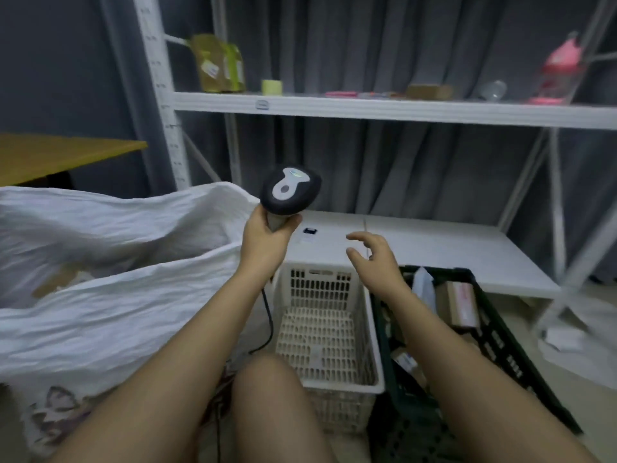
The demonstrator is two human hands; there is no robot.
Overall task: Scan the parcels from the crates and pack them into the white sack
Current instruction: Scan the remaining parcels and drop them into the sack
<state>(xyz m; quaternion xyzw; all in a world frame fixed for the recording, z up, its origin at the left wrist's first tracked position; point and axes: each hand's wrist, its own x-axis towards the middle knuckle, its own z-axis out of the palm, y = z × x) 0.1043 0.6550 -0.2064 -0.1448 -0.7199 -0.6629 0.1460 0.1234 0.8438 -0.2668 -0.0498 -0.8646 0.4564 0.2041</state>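
My left hand (263, 237) grips the handle of a black and grey barcode scanner (289, 190), held upright above the far end of a white plastic crate (374, 359), which holds no parcels. My right hand (374, 257) hovers open with spread fingers above the gap between that crate and a dark green crate (500, 342). The green crate holds several brown cardboard parcels (459, 304). The white sack (110, 295) lies open at the left, with brown parcels showing inside its mouth (56, 279).
A white metal shelving unit (367, 106) stands behind the crates, its low shelf (450, 248) just beyond them. The upper shelf carries a green-brown parcel (218, 63), a tape roll (272, 86) and a pink bottle (561, 71). The scanner cable (268, 325) hangs by the white crate.
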